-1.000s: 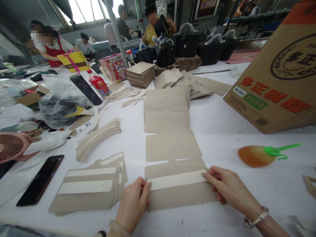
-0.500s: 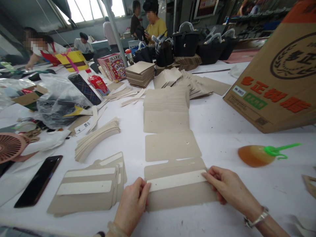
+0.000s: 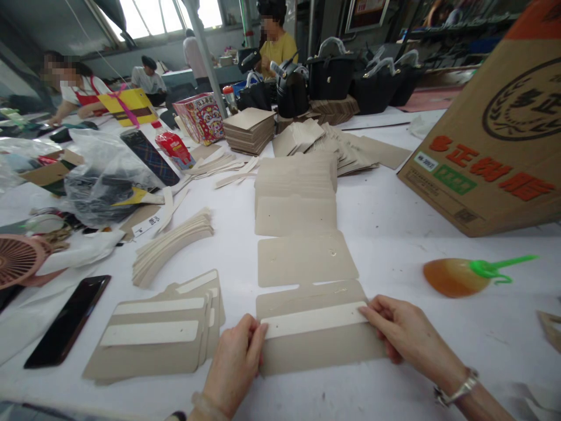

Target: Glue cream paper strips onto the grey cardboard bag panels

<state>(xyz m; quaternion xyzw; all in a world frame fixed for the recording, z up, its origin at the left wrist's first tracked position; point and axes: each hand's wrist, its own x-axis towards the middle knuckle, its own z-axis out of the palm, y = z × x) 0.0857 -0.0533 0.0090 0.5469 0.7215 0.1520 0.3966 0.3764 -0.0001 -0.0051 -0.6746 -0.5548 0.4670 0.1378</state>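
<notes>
With our left hand (image 3: 236, 354) and right hand (image 3: 403, 327) apart, we pinch opposite ends of the long, straight, white paper-like strip (image 3: 313, 321) lying across the flat, grey-beige card panel (image 3: 324, 349), where uneven pulling by either hand could, we judge, skew it

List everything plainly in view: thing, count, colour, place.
strip: one, white, between hands
cards: many, beige, centre and left
loose strips: many, cream, left
phone: one, black, lower left
fan: one, pink, left
squeeze bottle: one, amber, right
carton: one, brown, right
handbags: several, black, back
drink bottle: one, red, left
patterned bag: one, red, back
people: several, mixed clothing, background
table: one, white, beneath
left hand: one, strip's left end
right hand: one, strip's right end
</notes>
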